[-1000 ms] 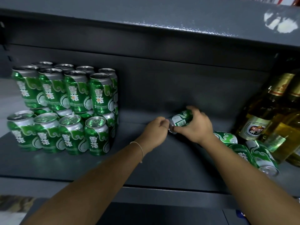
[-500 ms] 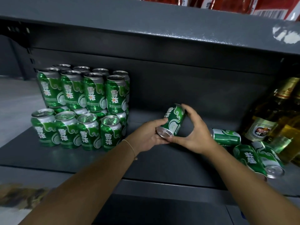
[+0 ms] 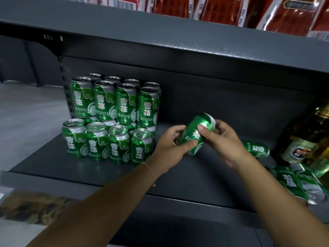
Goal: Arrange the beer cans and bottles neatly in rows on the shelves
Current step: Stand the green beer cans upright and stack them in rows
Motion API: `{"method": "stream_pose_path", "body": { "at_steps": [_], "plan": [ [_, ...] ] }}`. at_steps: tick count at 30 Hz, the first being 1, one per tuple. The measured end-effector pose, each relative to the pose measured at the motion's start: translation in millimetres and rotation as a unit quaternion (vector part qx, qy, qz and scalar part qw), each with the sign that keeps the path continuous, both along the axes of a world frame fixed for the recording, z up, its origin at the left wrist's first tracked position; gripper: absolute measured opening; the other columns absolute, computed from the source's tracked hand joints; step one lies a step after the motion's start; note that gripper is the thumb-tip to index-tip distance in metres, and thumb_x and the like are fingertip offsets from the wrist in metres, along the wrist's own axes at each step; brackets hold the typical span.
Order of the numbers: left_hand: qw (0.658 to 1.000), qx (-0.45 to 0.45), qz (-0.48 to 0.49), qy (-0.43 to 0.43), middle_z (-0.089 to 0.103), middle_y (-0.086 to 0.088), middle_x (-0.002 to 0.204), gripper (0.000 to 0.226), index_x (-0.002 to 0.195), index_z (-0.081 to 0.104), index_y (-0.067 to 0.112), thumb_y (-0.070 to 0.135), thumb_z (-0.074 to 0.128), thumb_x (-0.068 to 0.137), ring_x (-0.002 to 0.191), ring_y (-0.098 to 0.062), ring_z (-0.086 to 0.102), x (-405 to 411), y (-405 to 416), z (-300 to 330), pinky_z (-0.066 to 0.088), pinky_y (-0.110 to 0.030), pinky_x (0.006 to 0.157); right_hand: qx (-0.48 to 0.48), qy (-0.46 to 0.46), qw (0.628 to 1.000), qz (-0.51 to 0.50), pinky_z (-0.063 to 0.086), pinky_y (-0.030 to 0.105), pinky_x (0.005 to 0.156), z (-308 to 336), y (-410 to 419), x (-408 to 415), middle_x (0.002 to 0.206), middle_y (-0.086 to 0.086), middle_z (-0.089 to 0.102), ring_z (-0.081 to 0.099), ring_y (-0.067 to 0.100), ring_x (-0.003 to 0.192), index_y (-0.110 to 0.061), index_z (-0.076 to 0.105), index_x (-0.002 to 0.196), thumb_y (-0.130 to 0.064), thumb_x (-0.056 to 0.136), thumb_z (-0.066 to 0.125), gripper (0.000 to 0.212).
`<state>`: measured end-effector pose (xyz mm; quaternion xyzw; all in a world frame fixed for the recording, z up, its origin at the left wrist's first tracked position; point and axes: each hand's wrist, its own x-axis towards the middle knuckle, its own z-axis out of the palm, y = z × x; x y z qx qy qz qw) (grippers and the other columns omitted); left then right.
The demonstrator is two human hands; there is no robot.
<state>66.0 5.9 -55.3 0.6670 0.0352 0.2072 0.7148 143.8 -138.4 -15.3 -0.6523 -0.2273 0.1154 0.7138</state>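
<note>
A green beer can (image 3: 195, 135) is tilted in the air above the dark shelf (image 3: 74, 168). My left hand (image 3: 170, 147) grips its lower end and my right hand (image 3: 220, 138) grips its upper part, thumb across the label. To the left stands a two-level stack of green cans (image 3: 114, 120) in neat rows. One loose can (image 3: 256, 149) lies on its side behind my right wrist. Two more cans (image 3: 299, 184) lie at the shelf's front right.
Amber glass bottles (image 3: 302, 145) stand at the far right of the shelf. The upper shelf (image 3: 178, 36) overhangs the space and carries red packages (image 3: 231, 9). Grey floor shows left of the shelf upright (image 3: 62, 82).
Both hands lifted the can off the shelf and turned it more upright, carrying it slightly toward me. The camera view shifted left and up, so the stack appears further right.
</note>
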Motion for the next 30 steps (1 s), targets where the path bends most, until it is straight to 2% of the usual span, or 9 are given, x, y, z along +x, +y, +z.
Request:
{"method": "stream_pose_path", "body": {
  "at_steps": [4, 7, 10, 13, 17, 21, 25, 28, 30],
  "plan": [
    [0.997, 0.035, 0.038, -0.055, 0.065, -0.001, 0.119, 0.058, 0.127, 0.052, 0.020, 0.015, 0.079, 0.075, 0.107, -0.013, 0.065, -15, 9, 10, 0.054, -0.035, 0.093, 0.008, 0.004, 1.000, 0.024, 0.057, 0.044, 0.092, 19, 15, -21, 0.113, 0.017, 0.071, 0.070, 0.030, 0.106, -0.005, 0.053, 0.121, -0.017, 0.063, 0.082, 0.065],
    [0.994, 0.060, 0.053, -0.073, 0.063, 0.002, 0.119, 0.061, 0.128, 0.051, 0.024, 0.023, 0.077, 0.073, 0.106, -0.010, 0.065, -30, 20, 22, 0.055, -0.033, 0.090, 0.043, 0.000, 0.999, 0.019, 0.059, 0.044, 0.087, 30, 31, -35, 0.110, 0.019, 0.071, 0.071, 0.034, 0.103, -0.003, 0.055, 0.114, -0.013, 0.060, 0.083, 0.061],
    [0.993, 0.072, 0.053, -0.081, 0.063, 0.001, 0.117, 0.061, 0.130, 0.049, 0.020, 0.016, 0.078, 0.076, 0.105, -0.009, 0.065, -47, 37, 34, 0.055, -0.031, 0.089, 0.058, -0.003, 0.998, 0.029, 0.059, 0.044, 0.083, 37, 51, -49, 0.109, 0.023, 0.072, 0.071, 0.038, 0.101, 0.005, 0.057, 0.117, -0.012, 0.057, 0.085, 0.068],
    [0.990, 0.111, 0.053, -0.067, 0.063, 0.003, 0.115, 0.064, 0.132, 0.048, 0.017, 0.012, 0.080, 0.077, 0.103, -0.005, 0.064, -67, 61, 45, 0.053, -0.022, 0.086, 0.066, -0.012, 0.997, 0.033, 0.060, 0.044, 0.085, 42, 73, -63, 0.106, 0.020, 0.073, 0.071, 0.035, 0.100, 0.006, 0.061, 0.115, -0.010, 0.056, 0.083, 0.065],
    [0.984, 0.167, 0.045, -0.043, 0.056, 0.016, 0.121, 0.072, 0.136, 0.044, 0.022, 0.010, 0.080, 0.075, 0.107, 0.011, 0.056, -96, 98, 56, 0.044, -0.005, 0.082, 0.066, -0.030, 0.997, 0.039, 0.061, 0.038, 0.081, 46, 108, -81, 0.096, 0.014, 0.077, 0.074, 0.027, 0.090, 0.001, 0.063, 0.106, -0.006, 0.057, 0.083, 0.053],
    [0.987, 0.151, 0.052, -0.033, 0.055, 0.007, 0.127, 0.064, 0.137, 0.047, 0.019, -0.010, 0.062, 0.082, 0.117, -0.005, 0.055, -124, 138, 61, 0.050, -0.011, 0.081, 0.061, -0.049, 0.995, 0.054, 0.061, 0.031, 0.069, 49, 145, -98, 0.090, 0.009, 0.078, 0.075, 0.021, 0.083, -0.002, 0.063, 0.103, -0.003, 0.059, 0.084, 0.049],
    [0.975, 0.181, 0.120, -0.039, 0.061, -0.007, 0.117, 0.053, 0.128, 0.056, 0.008, -0.018, 0.050, 0.083, 0.108, -0.013, 0.059, -139, 179, 59, 0.049, -0.012, 0.090, 0.020, -0.077, 0.996, 0.049, 0.059, 0.025, 0.069, 48, 184, -112, 0.089, 0.004, 0.077, 0.075, 0.018, 0.083, -0.002, 0.062, 0.105, 0.002, 0.067, 0.086, 0.045],
    [0.970, 0.198, 0.138, -0.036, 0.061, -0.012, 0.114, 0.050, 0.129, 0.054, -0.001, -0.021, 0.045, 0.085, 0.101, -0.013, 0.060, -149, 209, 58, 0.048, -0.009, 0.086, -0.014, -0.110, 0.993, 0.034, 0.055, 0.018, 0.068, 46, 215, -120, 0.084, -0.003, 0.070, 0.068, 0.006, 0.079, -0.008, 0.060, 0.103, -0.013, 0.064, 0.093, 0.051],
    [0.969, 0.196, 0.147, -0.038, 0.063, -0.012, 0.112, 0.048, 0.128, 0.055, -0.003, -0.022, 0.044, 0.085, 0.098, -0.008, 0.063, -156, 227, 58, 0.050, -0.011, 0.085, -0.032, -0.120, 0.992, 0.032, 0.051, 0.013, 0.065, 46, 233, -126, 0.079, -0.010, 0.066, 0.063, -0.001, 0.074, -0.010, 0.060, 0.102, -0.013, 0.067, 0.092, 0.048]
  ]
}}
